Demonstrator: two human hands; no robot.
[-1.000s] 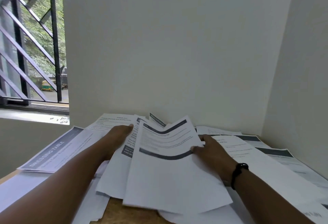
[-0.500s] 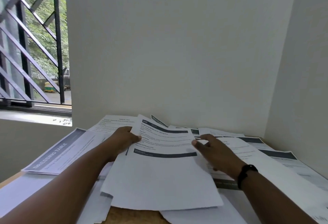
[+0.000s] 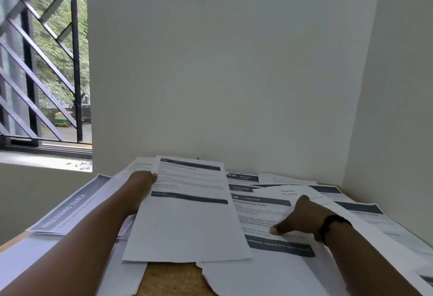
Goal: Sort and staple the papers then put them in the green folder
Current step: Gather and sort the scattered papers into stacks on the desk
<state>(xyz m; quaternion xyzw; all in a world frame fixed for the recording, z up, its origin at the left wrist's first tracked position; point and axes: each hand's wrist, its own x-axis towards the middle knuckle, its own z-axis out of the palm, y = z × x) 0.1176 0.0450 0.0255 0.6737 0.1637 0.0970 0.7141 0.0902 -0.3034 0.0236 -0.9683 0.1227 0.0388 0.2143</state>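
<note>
White sheet (image 3: 187, 211) lies lengthwise, heading away, left hand (image 3: 140, 185) grip pinching its edge.

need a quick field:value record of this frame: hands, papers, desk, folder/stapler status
left hand: holds the left edge of the top sheet; grip mostly hidden behind the page
right hand: spread flat on the baseboards sheet, fingers straight
top sheet: printed, two dark bands, overlapping the papers beneath
other papers: dressing table sheet at left, more sheets spread at right
desk: wooden, bare strip showing near the front edge
green folder: not in view
stapler: not in view
wristband: black, on the right wrist
</note>
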